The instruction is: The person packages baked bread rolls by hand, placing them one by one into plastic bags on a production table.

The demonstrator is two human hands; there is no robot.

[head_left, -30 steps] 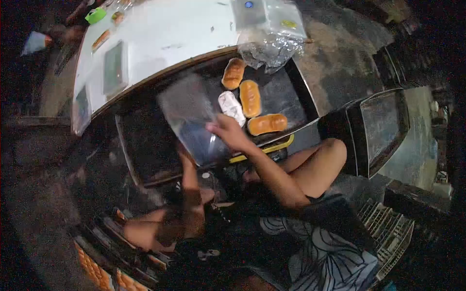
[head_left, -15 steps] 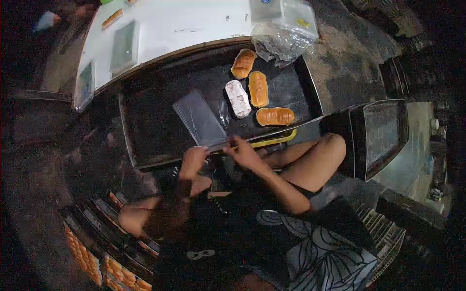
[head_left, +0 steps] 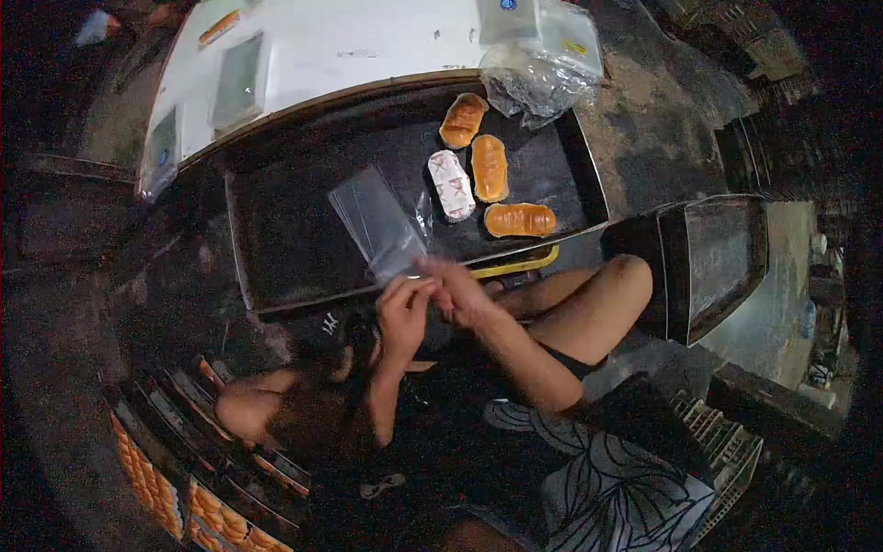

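At the near edge of a black tray [head_left: 294, 230], my left hand [head_left: 405, 317] and my right hand [head_left: 457, 293] meet, fingers drawn together. Both are at the lower end of a fanned stack of clear plastic bags [head_left: 372, 216]. Whatever the fingertips pinch is blurred and too small to make out. To the right of the bags lies an upturned bun in a white patterned paper [head_left: 451, 186]. Three golden-brown buns sit around it: one at the top [head_left: 463, 120], one in the middle [head_left: 489, 168] and one lying sideways near the front edge [head_left: 520, 220].
Beyond the tray is a white table [head_left: 368, 46] with bag packs [head_left: 237, 81] and crumpled plastic [head_left: 533, 83]. A yellow bar [head_left: 515, 264] shows under the tray. Trays of bread [head_left: 221, 515] stand lower left, a crate [head_left: 722, 451] lower right, a dark box [head_left: 717, 267] right.
My left hand has moved right and up to meet my right hand. My right hand has shifted slightly. The buns remain in place.
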